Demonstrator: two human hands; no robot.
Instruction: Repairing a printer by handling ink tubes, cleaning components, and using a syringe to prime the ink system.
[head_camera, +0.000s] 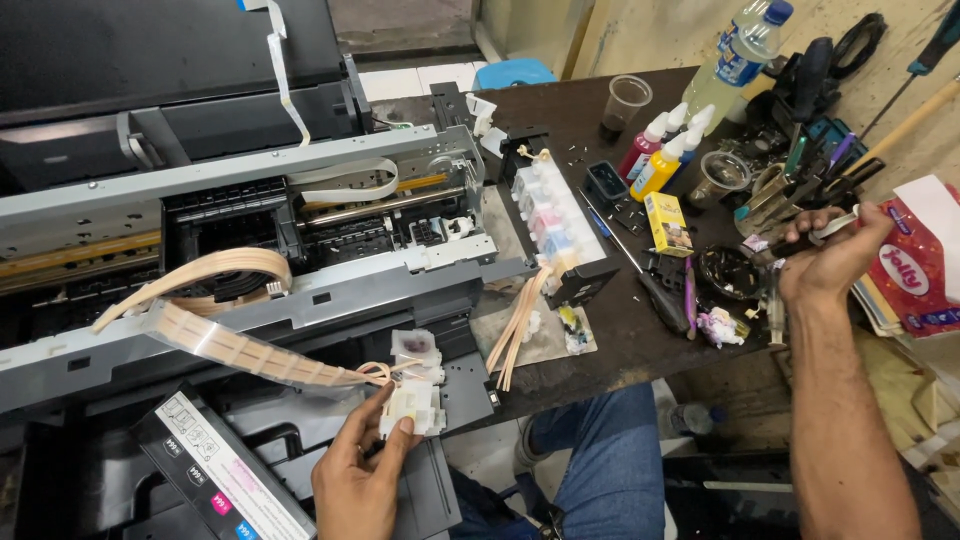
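Mid-teardown: left hand (365, 470) pinches white cartridge block (412, 405) near the open printer (240, 250). Right hand (830, 255) closed on a small tool (835, 225) at right clutter. Next probably needs tool brought to block

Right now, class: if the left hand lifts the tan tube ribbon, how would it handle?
The tan tube ribbon would probably flop, since it already curves in loops. It looks thin, so likely light. The white block in the left hand may tug it.
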